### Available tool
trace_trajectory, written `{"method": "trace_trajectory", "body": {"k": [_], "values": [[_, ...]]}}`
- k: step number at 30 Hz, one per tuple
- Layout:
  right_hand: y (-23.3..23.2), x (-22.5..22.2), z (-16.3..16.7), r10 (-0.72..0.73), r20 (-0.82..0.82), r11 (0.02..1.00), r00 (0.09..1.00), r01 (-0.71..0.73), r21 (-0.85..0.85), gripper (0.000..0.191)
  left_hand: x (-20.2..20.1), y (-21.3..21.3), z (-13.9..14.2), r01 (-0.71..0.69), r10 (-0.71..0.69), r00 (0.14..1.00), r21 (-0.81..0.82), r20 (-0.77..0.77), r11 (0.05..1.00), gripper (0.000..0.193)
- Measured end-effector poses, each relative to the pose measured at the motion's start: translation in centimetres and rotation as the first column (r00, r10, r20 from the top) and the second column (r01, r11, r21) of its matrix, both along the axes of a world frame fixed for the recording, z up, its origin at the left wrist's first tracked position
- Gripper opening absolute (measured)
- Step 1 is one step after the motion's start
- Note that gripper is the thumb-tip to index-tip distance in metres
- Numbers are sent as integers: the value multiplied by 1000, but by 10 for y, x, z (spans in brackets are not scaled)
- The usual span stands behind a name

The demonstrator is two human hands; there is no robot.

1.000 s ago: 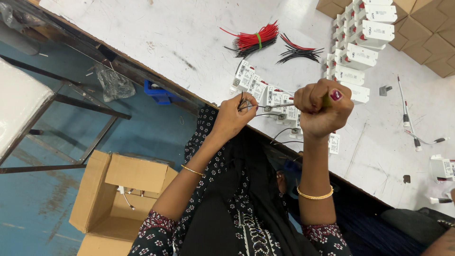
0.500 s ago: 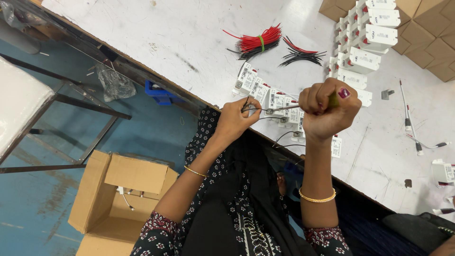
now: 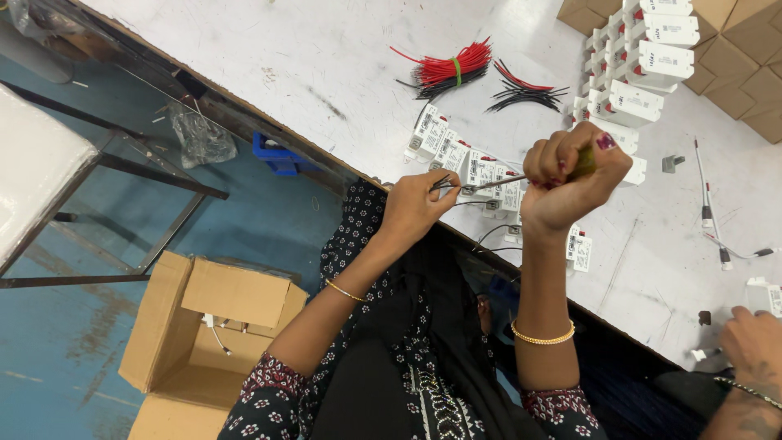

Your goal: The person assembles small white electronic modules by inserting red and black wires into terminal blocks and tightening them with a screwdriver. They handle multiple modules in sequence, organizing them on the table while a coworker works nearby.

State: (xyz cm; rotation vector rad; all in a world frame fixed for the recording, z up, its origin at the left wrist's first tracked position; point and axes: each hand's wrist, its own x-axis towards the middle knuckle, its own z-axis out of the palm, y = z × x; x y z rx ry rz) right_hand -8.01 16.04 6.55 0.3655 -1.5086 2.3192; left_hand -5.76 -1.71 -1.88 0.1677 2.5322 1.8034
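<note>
My right hand [image 3: 568, 181] is a closed fist around the handle of a screwdriver [image 3: 497, 182], whose metal shaft points left. My left hand [image 3: 417, 205] pinches a small part with thin dark wires [image 3: 445, 183] right at the shaft's tip. Both hands hover over the near edge of the white table [image 3: 326, 57], above a row of small white modules [image 3: 472, 167] lying flat there.
A bundle of red wires [image 3: 446, 69] and loose black wires [image 3: 525, 94] lie further back. Stacked white modules [image 3: 643, 61] and brown cartons [image 3: 745, 73] fill the far right. Another person's hand [image 3: 753, 342] rests at the right. An open cardboard box [image 3: 204, 326] stands on the blue floor.
Both hands have stayed together at the table edge, shifting only slightly; the screwdriver tip is still against the part in my left hand.
</note>
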Motion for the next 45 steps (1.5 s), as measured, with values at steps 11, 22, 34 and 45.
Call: {"method": "trace_trajectory", "body": {"k": [11,22,34,45], "values": [[-3,-7,7,60,-72,993,996,-67,-97,42,-11,-19,-22,83,-61,993,240,-100,967,23],[-54,-32,-1,266,-133,963,955,-257,77,47,-25,-77,13,-165,151,979,93,137,982,31],[-17,-11,7,168,-103,986,980,-169,-1,45,-35,-58,3,190,-200,979,207,29,960,22],[-21,-15,6,119,-85,993,989,-120,1,50,-37,-54,1,269,-262,963,140,-69,953,18]]}}
